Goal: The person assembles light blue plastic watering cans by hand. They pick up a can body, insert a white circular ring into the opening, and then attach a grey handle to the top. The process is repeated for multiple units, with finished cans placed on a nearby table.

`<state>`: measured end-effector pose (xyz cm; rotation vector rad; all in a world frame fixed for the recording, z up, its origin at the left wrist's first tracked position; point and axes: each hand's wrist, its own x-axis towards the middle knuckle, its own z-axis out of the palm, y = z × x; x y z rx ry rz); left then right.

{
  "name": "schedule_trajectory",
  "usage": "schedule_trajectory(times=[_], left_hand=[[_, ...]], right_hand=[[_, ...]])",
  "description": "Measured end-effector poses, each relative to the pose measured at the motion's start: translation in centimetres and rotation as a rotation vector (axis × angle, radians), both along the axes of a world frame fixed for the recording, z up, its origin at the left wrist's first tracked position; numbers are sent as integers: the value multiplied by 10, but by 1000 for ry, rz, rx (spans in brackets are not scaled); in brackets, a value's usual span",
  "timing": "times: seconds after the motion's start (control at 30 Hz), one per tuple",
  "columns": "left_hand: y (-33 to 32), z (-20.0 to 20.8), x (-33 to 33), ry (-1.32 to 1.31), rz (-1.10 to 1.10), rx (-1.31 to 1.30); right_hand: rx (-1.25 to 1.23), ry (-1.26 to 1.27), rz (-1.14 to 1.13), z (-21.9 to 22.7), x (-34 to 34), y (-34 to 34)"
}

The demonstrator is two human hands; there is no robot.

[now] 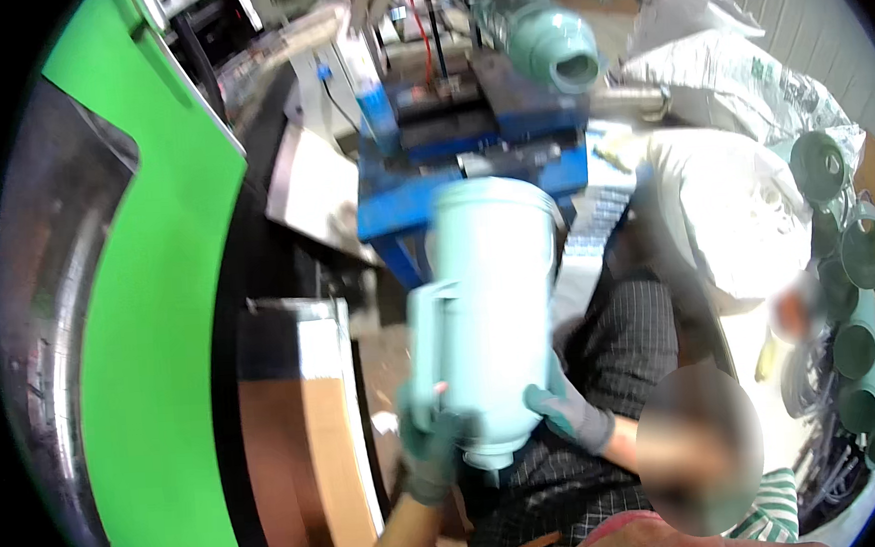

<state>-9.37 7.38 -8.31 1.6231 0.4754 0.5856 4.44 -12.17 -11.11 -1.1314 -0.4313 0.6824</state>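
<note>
A pale mint-green thermos jug [499, 300] with a side handle [428, 349] is held over my lap, its wide end away from me and its narrow neck toward me. My left hand [433, 452], in a grey-green glove, closes around the jug near the lower end of the handle. On the other side, my right hand [569, 416], gloved alike, grips the body just above the neck, thumb on the surface. Motion blurs the jug and the left fingers somewhat.
Ahead stands a blue metal workbench [389, 211] with another mint-green jug [544, 41] lying on it. Several green cylindrical shells [865, 247] line the right side, beside a white bag [740, 215]. A bright green panel [158, 371] and an open cardboard box [331, 420] are to the left.
</note>
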Motion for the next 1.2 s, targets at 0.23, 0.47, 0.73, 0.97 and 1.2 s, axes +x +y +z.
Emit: schedule_trajectory(times=[0.23, 0.47, 0.73, 0.97, 1.2], left_hand=[[-58, -16, 85, -283, -527, 166], [-112, 35, 78, -389, -331, 723], [-117, 50, 78, -287, -265, 1216], [-102, 19, 57, -164, -211, 1302], [-97, 42, 56, -37, -456, 1246]], right_hand=[[255, 1181, 692, -15, 0, -115], [-748, -385, -190, 49, -10, -145], [-469, -1158, -256, 59, 33, -79], [-480, -1096, -288, 37, 24, -50], [-482, -1134, -294, 51, 18, -54]])
